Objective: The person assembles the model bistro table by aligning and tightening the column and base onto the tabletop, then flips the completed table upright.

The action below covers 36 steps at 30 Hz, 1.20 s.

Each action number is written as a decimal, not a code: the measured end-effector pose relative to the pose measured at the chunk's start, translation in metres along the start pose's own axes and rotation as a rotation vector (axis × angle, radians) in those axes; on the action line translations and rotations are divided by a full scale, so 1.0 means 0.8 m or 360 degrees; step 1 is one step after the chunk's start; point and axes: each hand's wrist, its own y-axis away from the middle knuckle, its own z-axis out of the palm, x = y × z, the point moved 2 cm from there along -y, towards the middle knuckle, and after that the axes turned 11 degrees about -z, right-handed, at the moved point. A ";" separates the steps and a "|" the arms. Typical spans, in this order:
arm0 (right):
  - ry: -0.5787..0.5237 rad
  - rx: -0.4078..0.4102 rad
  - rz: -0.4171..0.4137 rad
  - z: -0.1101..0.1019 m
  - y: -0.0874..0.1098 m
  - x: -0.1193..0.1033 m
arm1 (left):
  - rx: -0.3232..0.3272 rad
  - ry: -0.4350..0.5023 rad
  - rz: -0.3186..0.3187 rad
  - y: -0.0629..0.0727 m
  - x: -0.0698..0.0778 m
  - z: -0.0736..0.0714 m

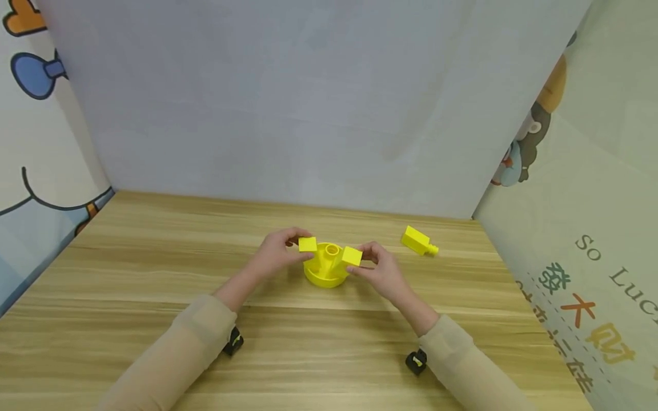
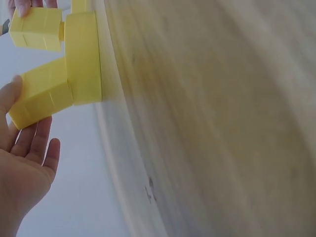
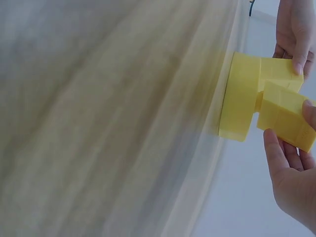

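Note:
In the head view a round yellow base with a raised ring in its middle stands on the table. My left hand pinches a yellow rectangular block at the base's left side; this block meets the base without a visible gap in the left wrist view. On the other side, my right hand holds a second yellow block between thumb and fingers. A narrow neck shows between that block and the base. Both blocks slant outward.
A third yellow block with a stepped, narrow peg lies on the wood-grain table, right of and beyond the right hand. A pale cloth wall closes off the back, with printed panels on both sides.

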 end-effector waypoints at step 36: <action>0.0208 -0.0414 -0.0622 -0.012 -0.006 -0.014 | 0.0047 -0.0063 -0.0066 0.005 0.008 0.000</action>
